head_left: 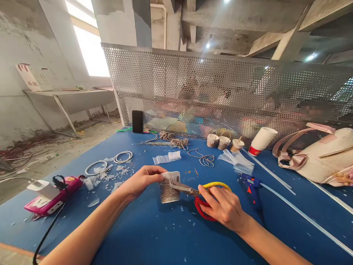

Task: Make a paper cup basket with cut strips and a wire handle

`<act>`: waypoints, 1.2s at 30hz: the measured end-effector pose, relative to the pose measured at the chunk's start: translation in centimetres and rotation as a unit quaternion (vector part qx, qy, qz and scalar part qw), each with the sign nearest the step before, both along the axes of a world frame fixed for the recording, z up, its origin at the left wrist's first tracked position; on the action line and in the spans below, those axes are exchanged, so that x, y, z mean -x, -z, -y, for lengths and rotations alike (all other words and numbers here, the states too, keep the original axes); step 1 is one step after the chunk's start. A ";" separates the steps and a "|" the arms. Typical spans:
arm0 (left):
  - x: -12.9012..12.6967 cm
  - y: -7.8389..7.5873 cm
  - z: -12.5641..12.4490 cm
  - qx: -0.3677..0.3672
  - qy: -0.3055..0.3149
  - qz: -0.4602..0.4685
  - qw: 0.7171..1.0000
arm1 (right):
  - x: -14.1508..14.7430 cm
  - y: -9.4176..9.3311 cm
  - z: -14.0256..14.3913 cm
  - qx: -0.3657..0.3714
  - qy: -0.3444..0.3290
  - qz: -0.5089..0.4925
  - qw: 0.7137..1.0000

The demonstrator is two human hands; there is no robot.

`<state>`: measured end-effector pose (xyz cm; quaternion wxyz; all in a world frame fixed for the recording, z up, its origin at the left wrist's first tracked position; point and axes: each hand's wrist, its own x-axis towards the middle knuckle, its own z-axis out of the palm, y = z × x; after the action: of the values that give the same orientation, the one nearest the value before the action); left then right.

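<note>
Head view, looking forward and down over a blue table (154,235). Left hand (143,180) closed on a small cup wrapped in cord (168,187), thumb and fingers pinched at its upper rim, cup held just above the table surface near the middle of the view. Right hand (220,206) closed through the handles of the scissors (198,193), one loop yellow, one red, fingers threaded and gripping firmly. Blades pointing left toward the cup, tips reaching its rim; blades appear nearly together, though whether anything sits between them is too small to tell.

Key relation: cup directly left of the scissor tips, scissors' long axis running almost level from right to left, cup's own axis close to upright, so blades meeting the rim roughly crosswise. Left hand touching the cup; right hand a little apart from it, joined only by the blades.

Around: a blue glue gun (252,186) just right of the right hand, clear glue sticks (275,184) running off toward the right edge. Pink device with a plug (52,198) at left. Farther back, three more small wrapped cups (223,141), a paper cup on its side (261,140), coils of cord (179,142), white rings (122,157), a dark phone (137,121) leaning against the perforated metal screen (220,84). Pale bag (325,154) at far right. Other people blurred behind the screen.
</note>
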<state>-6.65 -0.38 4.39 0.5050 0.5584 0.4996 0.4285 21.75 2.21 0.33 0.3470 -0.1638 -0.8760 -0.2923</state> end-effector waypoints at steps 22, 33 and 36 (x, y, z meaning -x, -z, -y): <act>-0.1 -0.1 0.0 -0.002 -0.007 -0.040 0.999 | -0.5 -0.2 -0.6 -0.005 -0.008 0.032 0.999; -0.6 -0.7 0.4 -0.012 -0.042 -0.037 0.998 | -0.2 -0.3 -0.2 0.003 0.002 0.013 1.000; -0.9 -1.0 0.6 -0.031 -0.061 -0.045 0.997 | -0.4 -0.2 0.0 0.017 -0.008 0.010 1.000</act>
<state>-5.72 -0.97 5.35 0.4370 0.5609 0.5414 0.4487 22.19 2.24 0.55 0.3377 -0.1594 -0.8856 -0.2762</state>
